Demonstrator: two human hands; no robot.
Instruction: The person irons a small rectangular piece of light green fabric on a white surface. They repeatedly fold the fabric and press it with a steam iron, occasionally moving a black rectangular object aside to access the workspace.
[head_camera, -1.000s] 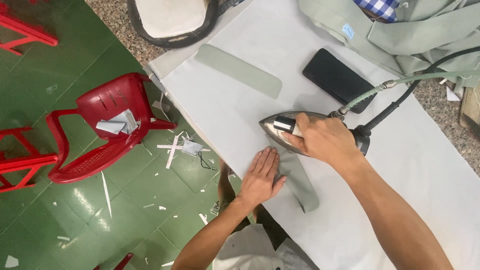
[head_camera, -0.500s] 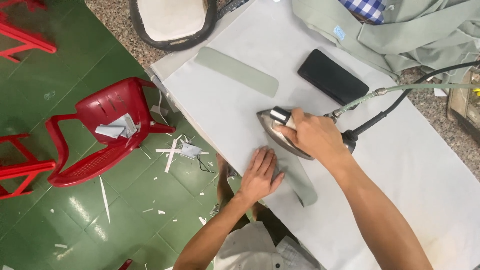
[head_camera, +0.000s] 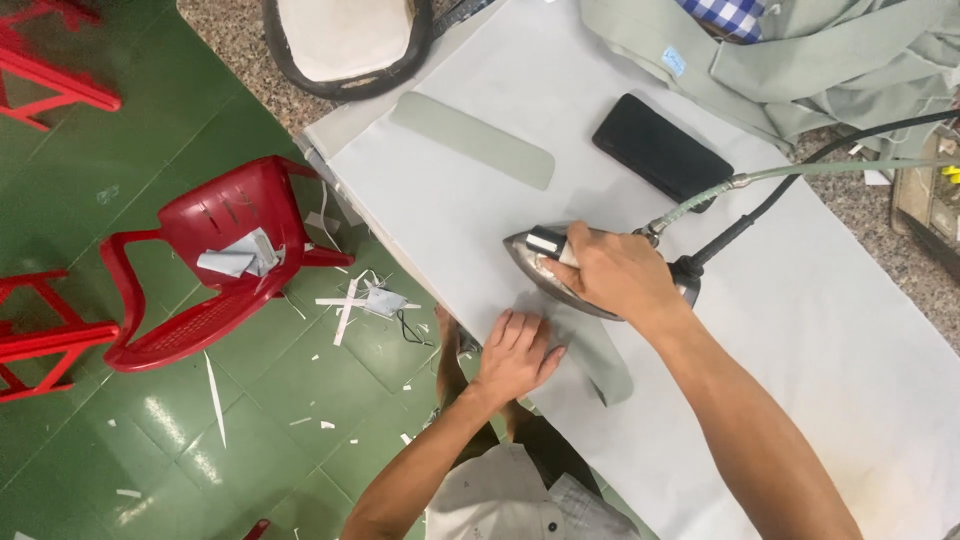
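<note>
Pressing is under way: the right hand (head_camera: 615, 272) grips the steam iron (head_camera: 560, 270) on the green fabric strip (head_camera: 590, 350), which the left hand (head_camera: 515, 352) pins flat, fingers spread, near the desk (head_camera: 820, 330) edge. Next calls for gliding along the strip, fingers clear.

Pale grey ironing table (head_camera: 800, 330), sage-green fabric strip (head_camera: 472, 140), black phone (head_camera: 662, 151), silver iron (head_camera: 560, 280), red plastic chair (head_camera: 215, 260), blue-white checked cloth (head_camera: 735, 14), green floor (head_camera: 150, 440)
</note>
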